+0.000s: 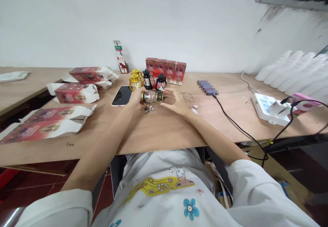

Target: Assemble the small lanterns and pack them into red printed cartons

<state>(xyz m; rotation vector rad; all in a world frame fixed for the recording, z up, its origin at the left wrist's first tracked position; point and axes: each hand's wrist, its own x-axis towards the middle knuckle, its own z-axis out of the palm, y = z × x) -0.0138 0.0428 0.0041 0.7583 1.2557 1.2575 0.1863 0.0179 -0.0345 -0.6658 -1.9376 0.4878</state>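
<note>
A bronze-coloured miniature lantern [151,96] with a clear middle lies sideways between my two hands, just above the table. My left hand [138,95] is closed on its left end. At its right end, the thumb and fingers of my right hand [176,100] curve around the lantern. Small silvery button cells [149,109] are scattered on the table just below it. Behind my hands stand more miniature lanterns: gold ones [135,80], black ones [161,82] and a red one [155,73], partly hidden.
Several red printed boxes [180,72] stand behind the lanterns. Open red cartons [77,93] lie at left, near a phone [122,96]. Metal wire pieces [188,97], a cabled device [207,87] and a power strip [269,109] lie at right. A bottle-like package [121,58] stands against the wall.
</note>
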